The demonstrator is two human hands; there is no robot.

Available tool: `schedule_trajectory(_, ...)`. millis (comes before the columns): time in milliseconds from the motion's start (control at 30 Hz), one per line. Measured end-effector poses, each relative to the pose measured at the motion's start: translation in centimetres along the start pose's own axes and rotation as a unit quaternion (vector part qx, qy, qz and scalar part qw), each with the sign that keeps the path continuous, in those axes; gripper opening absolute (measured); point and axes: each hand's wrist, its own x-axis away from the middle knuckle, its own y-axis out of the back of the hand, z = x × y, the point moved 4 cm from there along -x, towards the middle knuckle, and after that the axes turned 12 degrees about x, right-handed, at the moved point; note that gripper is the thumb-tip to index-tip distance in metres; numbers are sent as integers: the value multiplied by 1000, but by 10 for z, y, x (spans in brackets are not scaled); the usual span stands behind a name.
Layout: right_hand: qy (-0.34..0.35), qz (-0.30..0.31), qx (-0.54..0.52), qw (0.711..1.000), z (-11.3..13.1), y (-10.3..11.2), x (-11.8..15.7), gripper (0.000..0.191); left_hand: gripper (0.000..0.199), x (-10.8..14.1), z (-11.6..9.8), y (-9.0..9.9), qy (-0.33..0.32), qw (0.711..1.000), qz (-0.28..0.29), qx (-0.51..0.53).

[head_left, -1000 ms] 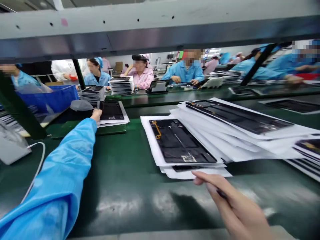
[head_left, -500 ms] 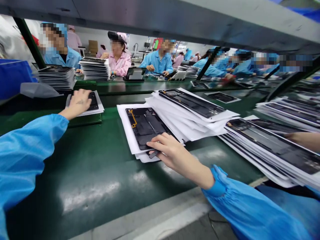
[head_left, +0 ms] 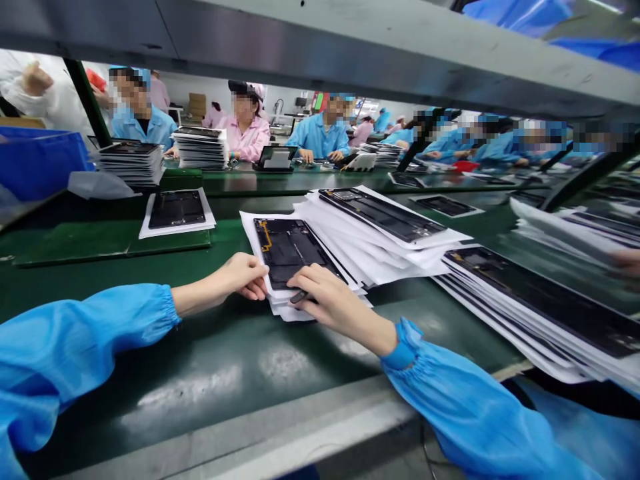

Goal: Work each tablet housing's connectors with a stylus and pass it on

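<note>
A black tablet housing with an orange flex cable lies on white paper sheets before me. My left hand is closed at the near left corner, thumb and fingers pinching the edge of the sheets. My right hand rests over the housing's near end. Its fingers are closed round a short dark tool, mostly hidden, so its kind cannot be made out. Touching this pile on its right is a fanned stack of sheets, with another tablet housing on top.
On a low green board at left lies a tablet housing on paper. A tall stack of housings stands at right; a person's hand is beyond it. A metal beam crosses overhead. Several co-workers sit across the bench.
My left hand has left the housing on the green board and come right to the near pile's corner. My right hand stays over the pile. At right, a person's hand has moved a sheet, blurred.
</note>
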Motion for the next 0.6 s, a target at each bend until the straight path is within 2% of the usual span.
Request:
schedule_trajectory(200,-34,-79,-13,996,-4,12,-11,31,27,-5,-31,-4,-58,996,-16,68)
schedule_trajectory(267,-28,-99,-22,994,2,15,-17,29,27,-7,-40,-3,-56,995,-16,81)
schedule_trajectory(333,-10,-107,-35,994,17,20,-19,27,21,1,-43,1,-56,995,-19,82)
schedule_trajectory(400,12,-115,-58,992,42,31,-14,23,18,26,-38,9,-59,994,-27,83)
schedule_trajectory(467,21,-134,-97,986,70,48,-1,22,23,67,-23,20,-63,994,-40,83)
schedule_trajectory(533,-25,-156,-165,974,94,64,14,38,29,115,-2,30,-62,993,-70,72)
schedule_trajectory(600,-11,-127,-241,962,124,69,24,51,31,157,24,38,-39,991,-114,60)
